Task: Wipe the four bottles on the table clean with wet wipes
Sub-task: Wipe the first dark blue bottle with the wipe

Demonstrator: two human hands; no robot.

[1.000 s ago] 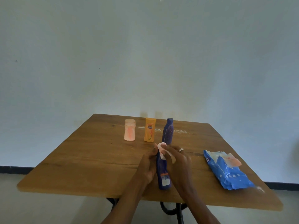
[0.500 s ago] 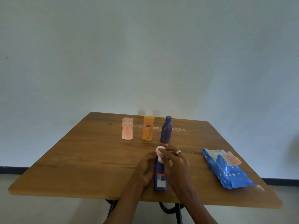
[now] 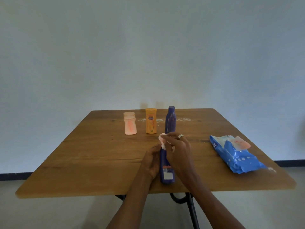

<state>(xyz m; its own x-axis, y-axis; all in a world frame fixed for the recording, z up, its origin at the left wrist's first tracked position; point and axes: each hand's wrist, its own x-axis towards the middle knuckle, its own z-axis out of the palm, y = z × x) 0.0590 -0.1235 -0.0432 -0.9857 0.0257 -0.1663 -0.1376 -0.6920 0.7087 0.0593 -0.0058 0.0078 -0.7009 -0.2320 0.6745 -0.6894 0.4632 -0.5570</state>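
Wiping is underway: near the wooden counter's (image 3: 99, 156) front edge your left hand (image 3: 151, 160) grips the dark blue plastic bottle (image 3: 166, 172) while your right hand (image 3: 179, 152) pinches the white wet wipe (image 3: 162, 140) over its cap; next, work down the body.

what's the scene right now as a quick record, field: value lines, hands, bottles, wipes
left hand: left hand grips the dark blue bottle from its left side
right hand: right hand holds a wet wipe around the bottle's top
held bottle: near the front edge of the table, label facing the camera
standing bottles: pink bottle, orange bottle, second dark blue bottle, upright in a row at the back, apart
wipes pack: blue wipes pack lying on the right, flap open
task state: wiping the held bottle's upper part
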